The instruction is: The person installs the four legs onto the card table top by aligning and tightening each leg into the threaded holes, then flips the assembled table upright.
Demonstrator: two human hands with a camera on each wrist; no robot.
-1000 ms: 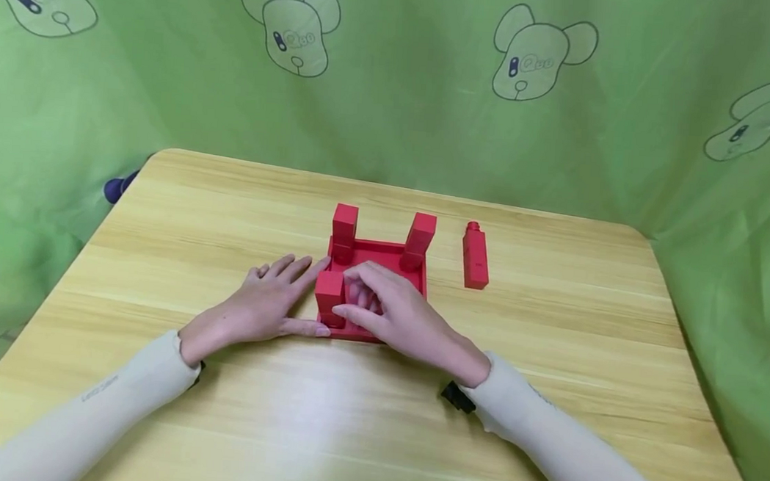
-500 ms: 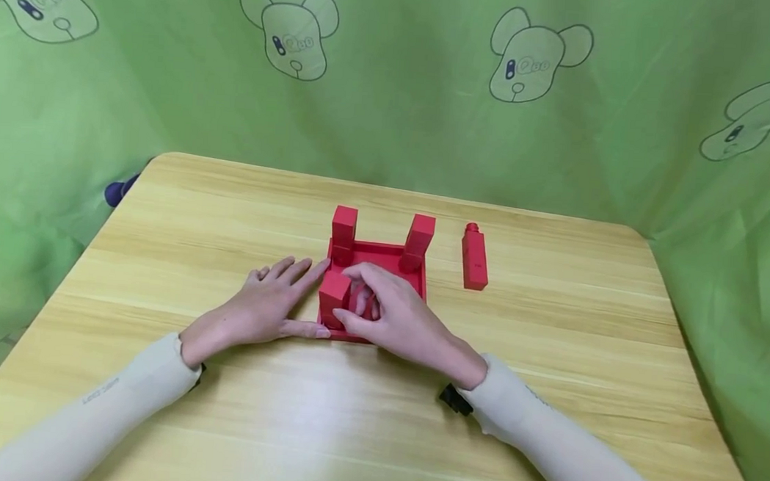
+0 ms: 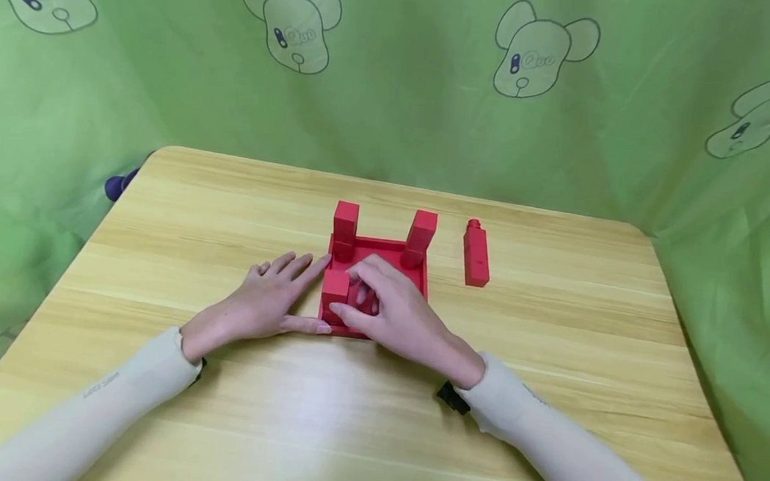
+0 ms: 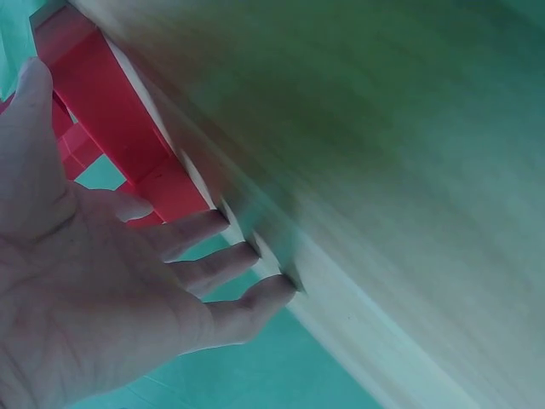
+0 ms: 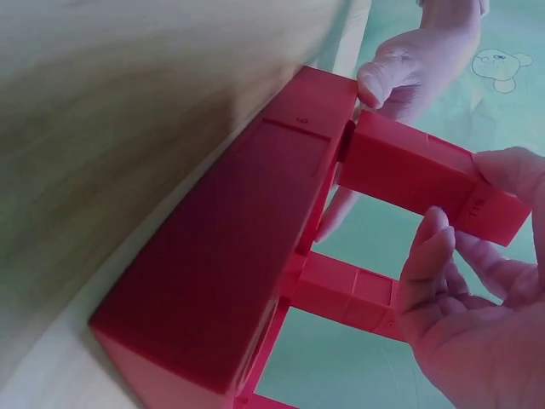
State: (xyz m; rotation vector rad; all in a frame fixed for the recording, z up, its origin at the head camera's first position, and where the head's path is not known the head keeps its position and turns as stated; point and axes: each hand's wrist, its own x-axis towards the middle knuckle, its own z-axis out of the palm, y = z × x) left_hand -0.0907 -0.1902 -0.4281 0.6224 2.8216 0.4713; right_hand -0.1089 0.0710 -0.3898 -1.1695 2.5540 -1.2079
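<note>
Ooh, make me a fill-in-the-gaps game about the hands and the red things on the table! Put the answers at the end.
1. The person's right hand pinches a post at the near ____ corner of the tray.
2. At the tray's far corners stand ____ upright posts.
3. From the person's side, the loose post lies on the table to the ____ of the tray.
4. The curtain behind the table is ____.

Answers: left; two; right; green.

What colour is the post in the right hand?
Red; the post shows best in the right wrist view.
</note>
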